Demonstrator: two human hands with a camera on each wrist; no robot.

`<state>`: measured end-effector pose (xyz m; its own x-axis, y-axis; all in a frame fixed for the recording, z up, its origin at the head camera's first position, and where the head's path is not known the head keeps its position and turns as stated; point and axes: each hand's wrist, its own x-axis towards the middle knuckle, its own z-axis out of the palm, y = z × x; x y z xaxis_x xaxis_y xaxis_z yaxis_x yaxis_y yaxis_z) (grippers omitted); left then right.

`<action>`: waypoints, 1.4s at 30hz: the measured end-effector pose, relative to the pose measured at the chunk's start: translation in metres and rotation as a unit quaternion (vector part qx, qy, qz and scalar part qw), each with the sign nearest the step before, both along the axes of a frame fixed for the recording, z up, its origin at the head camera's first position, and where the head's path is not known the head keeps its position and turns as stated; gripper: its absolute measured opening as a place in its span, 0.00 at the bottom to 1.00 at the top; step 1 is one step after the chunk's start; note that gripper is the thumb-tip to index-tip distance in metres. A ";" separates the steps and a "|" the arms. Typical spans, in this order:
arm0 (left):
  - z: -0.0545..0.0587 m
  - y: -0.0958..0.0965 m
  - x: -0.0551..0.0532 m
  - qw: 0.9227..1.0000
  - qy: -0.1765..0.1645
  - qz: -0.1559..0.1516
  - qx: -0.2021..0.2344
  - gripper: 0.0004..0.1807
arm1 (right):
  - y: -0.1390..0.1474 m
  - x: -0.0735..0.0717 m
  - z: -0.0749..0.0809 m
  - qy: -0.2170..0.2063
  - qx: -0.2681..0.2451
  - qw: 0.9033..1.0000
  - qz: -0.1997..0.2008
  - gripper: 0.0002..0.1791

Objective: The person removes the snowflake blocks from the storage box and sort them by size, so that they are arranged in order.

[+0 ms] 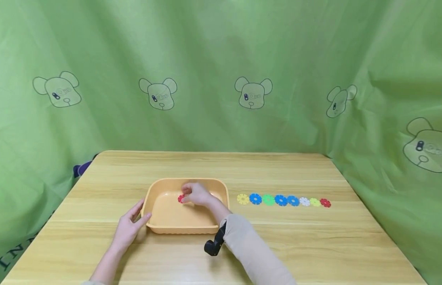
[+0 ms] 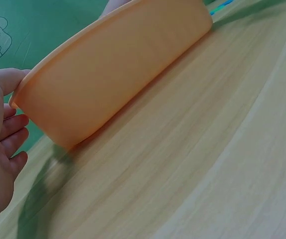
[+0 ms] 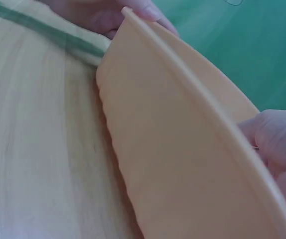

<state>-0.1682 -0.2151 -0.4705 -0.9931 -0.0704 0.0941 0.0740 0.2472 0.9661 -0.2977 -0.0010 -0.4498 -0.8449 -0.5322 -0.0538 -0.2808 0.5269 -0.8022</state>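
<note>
An orange plastic basin (image 1: 183, 230) stands on the wooden table. At its left end my left hand (image 1: 127, 228) grips the rim, thumb over the edge and fingers along the outer wall; the left wrist view shows the same hold on the basin (image 2: 108, 69). My right hand (image 1: 199, 194) reaches inside the basin and pinches a red snowflake disc (image 1: 180, 198) between thumb and fingers. In the right wrist view the basin's wall hides much of the right hand (image 3: 282, 149). Whether the disc touches the basin's floor I cannot tell.
Right of the basin, several snowflake discs lie in a row, from a yellow disc (image 1: 242, 199) through blue, green and white ones to a red disc (image 1: 325, 203). Green curtains (image 1: 206, 47) with bear-head prints hang behind the table (image 1: 278, 245) and at both sides.
</note>
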 end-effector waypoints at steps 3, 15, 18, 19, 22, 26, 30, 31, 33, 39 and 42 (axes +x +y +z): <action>0.001 -0.001 0.000 1.000 -0.001 0.004 -0.006 0.34 | -0.001 0.002 0.000 0.023 0.033 0.999 0.016 0.24; 0.003 -0.003 -0.002 0.999 -0.007 0.014 -0.039 0.35 | -0.004 0.004 -0.002 0.075 0.084 0.993 0.040 0.18; 0.002 -0.003 -0.002 0.999 -0.007 0.008 -0.034 0.35 | -0.004 0.005 -0.003 0.093 0.116 0.988 0.043 0.17; 0.002 -0.003 -0.002 0.999 -0.007 0.005 -0.032 0.36 | -0.005 0.005 -0.003 0.098 0.125 0.986 0.043 0.17; 0.003 -0.002 -0.001 1.000 -0.010 0.003 -0.029 0.36 | -0.006 0.006 -0.004 0.103 0.146 0.983 0.043 0.16; 0.005 -0.002 -0.001 0.999 -0.013 0.000 -0.029 0.36 | -0.008 0.007 -0.005 0.105 0.163 0.980 0.038 0.14; 0.005 -0.003 -0.001 0.999 -0.020 0.000 -0.039 0.36 | -0.009 0.008 -0.005 0.116 0.184 0.975 0.036 0.13; 0.005 -0.004 -0.001 0.999 -0.022 -0.001 -0.041 0.36 | -0.009 0.009 -0.004 0.120 0.191 0.974 0.037 0.12; 0.004 -0.005 -0.001 0.999 -0.026 -0.001 -0.043 0.36 | -0.009 0.009 -0.004 0.125 0.203 0.970 0.039 0.12; 0.005 -0.008 -0.001 0.998 -0.034 -0.005 -0.044 0.35 | -0.008 0.009 -0.004 0.120 0.205 0.971 0.041 0.12; 0.006 -0.009 -0.002 0.998 -0.035 -0.008 -0.045 0.34 | -0.007 0.008 -0.004 0.129 0.198 0.971 0.043 0.13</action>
